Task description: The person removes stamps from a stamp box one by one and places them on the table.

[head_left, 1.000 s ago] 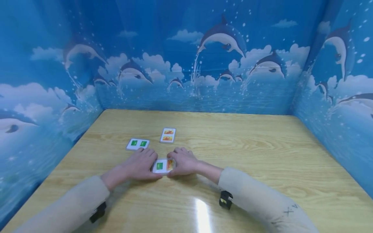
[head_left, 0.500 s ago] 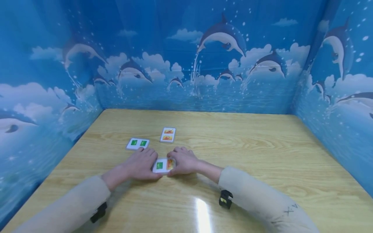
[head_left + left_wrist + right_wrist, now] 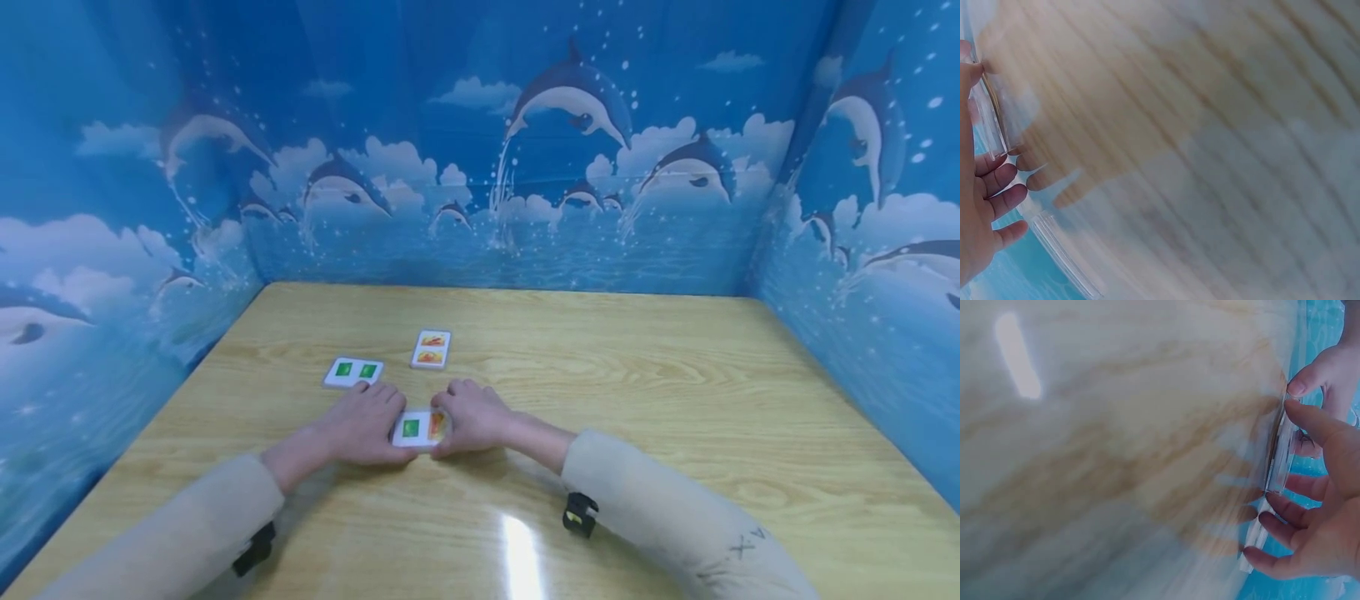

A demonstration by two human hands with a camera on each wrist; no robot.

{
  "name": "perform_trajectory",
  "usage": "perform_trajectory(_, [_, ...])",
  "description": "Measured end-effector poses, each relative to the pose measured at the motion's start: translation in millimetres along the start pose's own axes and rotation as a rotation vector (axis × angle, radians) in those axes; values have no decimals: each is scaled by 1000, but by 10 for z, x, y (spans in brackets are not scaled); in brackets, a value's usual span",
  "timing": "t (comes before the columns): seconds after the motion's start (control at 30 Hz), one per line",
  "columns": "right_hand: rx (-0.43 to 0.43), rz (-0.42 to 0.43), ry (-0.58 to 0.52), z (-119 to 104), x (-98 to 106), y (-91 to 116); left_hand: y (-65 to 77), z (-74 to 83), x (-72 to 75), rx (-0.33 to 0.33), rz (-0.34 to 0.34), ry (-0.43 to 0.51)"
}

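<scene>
Low over the wooden table, both hands hold one white, clear-edged picture tile (image 3: 417,428) by its two ends. A green square shows on its left half and an orange picture on its right half. The left hand (image 3: 367,423) grips the left end, with its thumb along the near edge. At the other end the right hand (image 3: 474,417) pinches with thumb and fingers, covering part of the orange picture. Seen edge-on in the right wrist view, the tile (image 3: 1280,453) is thick and transparent at the side. The left wrist view catches the left hand (image 3: 985,200) partly.
Just beyond the left fingers lies a tile with two green squares (image 3: 355,372). A tile with two orange pictures (image 3: 431,348) lies farther back, turned lengthwise. Blue dolphin-print curtains (image 3: 480,167) enclose the table (image 3: 637,400) at the back and sides.
</scene>
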State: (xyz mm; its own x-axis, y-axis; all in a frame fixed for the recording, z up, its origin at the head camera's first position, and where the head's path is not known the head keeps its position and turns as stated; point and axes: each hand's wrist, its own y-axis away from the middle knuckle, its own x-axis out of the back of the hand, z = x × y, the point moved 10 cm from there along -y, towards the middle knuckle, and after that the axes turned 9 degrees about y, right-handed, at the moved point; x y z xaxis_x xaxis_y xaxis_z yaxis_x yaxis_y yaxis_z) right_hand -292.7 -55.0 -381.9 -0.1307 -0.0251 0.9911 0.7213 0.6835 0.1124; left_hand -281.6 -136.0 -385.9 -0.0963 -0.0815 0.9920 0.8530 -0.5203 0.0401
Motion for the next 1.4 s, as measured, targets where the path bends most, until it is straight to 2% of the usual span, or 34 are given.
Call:
perform_trajectory(0.2, [20,25,155,-27,6,13,9,8,-3,-8,6,-4])
perform_trajectory(0.33, [44,34,210,-44,27,13,8,11,0,-14,12,-8])
perform_trajectory(0.6, [58,16,178,-25,22,19,-1,14,11,-28,21,-13])
perform_trajectory(1.1, [44,16,112,9,39,43,-18,-4,3,10,-1,-5])
perform_trajectory(1.4, [36,-2,72,41,32,49,-33,-7,4,8,-6,4])
